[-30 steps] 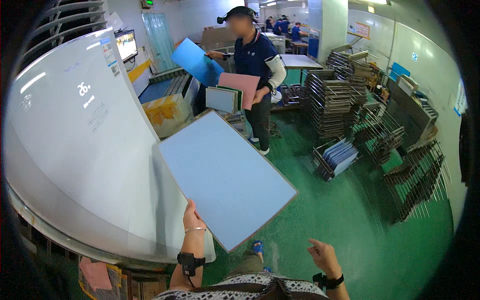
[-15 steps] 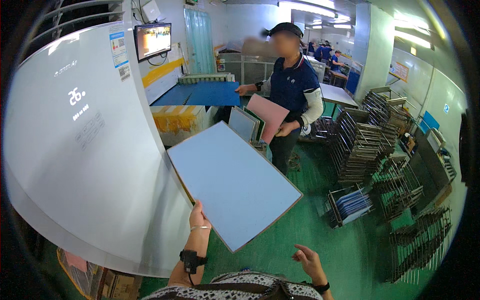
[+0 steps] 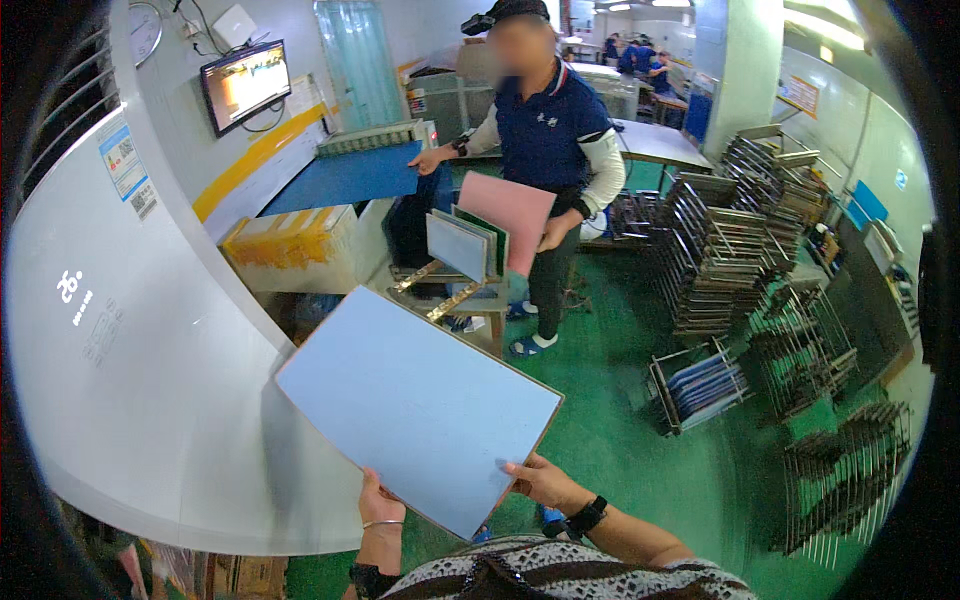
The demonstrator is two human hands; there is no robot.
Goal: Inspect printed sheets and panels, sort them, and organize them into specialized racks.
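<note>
Panel (image 3: 420, 400): pale blue, thinly brown-edged. Wristband (image 3: 587, 515): black. Bracelet (image 3: 383, 523): silvery. Top (image 3: 540, 572): brown and white, lacy bands. Polo (image 3: 550, 135): navy, red-and-white at collar; sleeve (image 3: 602, 172): white. Sheet (image 3: 508, 205): pink; second sheet (image 3: 345, 182): deep blue. Floor (image 3: 620, 500): green. Box (image 3: 300, 278): white, taped yellow-orange. Curtain (image 3: 355, 60): pale teal. Wall (image 3: 292, 25): white, yellow-striped. Cabinet (image 3: 180, 420): white

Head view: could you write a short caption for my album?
The left hand and right hand hold a pale blue panel as a co-worker nearby grips a pink sheet.
</note>
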